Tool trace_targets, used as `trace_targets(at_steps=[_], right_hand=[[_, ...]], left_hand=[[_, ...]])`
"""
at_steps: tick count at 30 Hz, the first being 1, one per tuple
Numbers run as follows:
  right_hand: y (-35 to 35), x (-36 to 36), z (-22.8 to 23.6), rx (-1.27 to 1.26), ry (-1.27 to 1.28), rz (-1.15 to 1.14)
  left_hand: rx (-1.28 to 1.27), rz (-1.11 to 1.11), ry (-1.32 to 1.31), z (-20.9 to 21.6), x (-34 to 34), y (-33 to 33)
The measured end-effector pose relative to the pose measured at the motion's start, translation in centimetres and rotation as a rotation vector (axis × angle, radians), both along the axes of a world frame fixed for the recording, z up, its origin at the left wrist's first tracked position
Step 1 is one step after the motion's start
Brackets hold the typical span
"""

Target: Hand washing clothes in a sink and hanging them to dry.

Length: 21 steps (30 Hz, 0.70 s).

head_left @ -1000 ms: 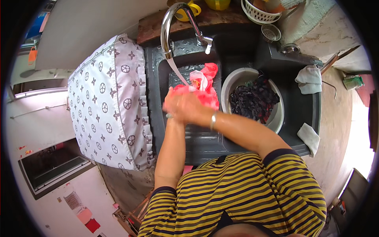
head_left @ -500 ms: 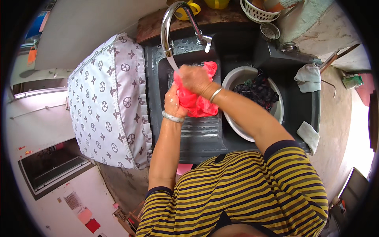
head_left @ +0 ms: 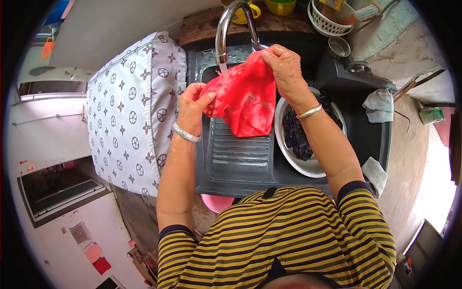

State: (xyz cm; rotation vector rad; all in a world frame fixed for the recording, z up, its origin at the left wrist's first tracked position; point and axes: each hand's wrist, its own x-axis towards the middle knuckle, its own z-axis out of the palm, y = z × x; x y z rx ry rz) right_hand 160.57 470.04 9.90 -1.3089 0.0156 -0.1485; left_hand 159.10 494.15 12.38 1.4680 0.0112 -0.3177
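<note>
A wet red cloth is stretched between my hands above the dark sink with its ribbed washboard slope. My left hand pinches its left edge between thumb and fingers. Higher up, my right hand grips the upper right corner. Water runs from the curved chrome faucet onto the back of the cloth, which hides part of the basin. Beside my right forearm, a pale round basin holds dark wet clothing.
A white patterned cover drapes over something left of the sink. Grey rags hang on the right rim, another lower down. At the back stand a white basket with brushes and a yellow container. Below the front edge shows a pink basin.
The red cloth was bunched between my hands under the water; now it is spread out. My right hand has moved up and right, my left hand slightly left and up.
</note>
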Motion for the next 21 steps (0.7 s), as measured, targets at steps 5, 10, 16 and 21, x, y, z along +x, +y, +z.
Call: trace_targets(at_steps=[5,10,16,21], right_hand=[[2.7,-1.9,-0.1,-0.246,-0.102,0.403],[1.7,-1.6,0.2,-0.333,0.124,0.543],[0.4,-1.4,1.7,0.014,0.083,0.429],[-1.4,-0.8,-1.3,0.066,0.146,0.340]], left_hand=[[0.261,-0.221,-0.221,3.3,0.4,-2.5],[0.347,-0.354,-0.450,-0.4,0.9,-2.7],[0.979,-0.544,-0.008,-3.9,1.4,-2.1],[0.604,-0.438,0.013,-6.1,1.5,0.7]])
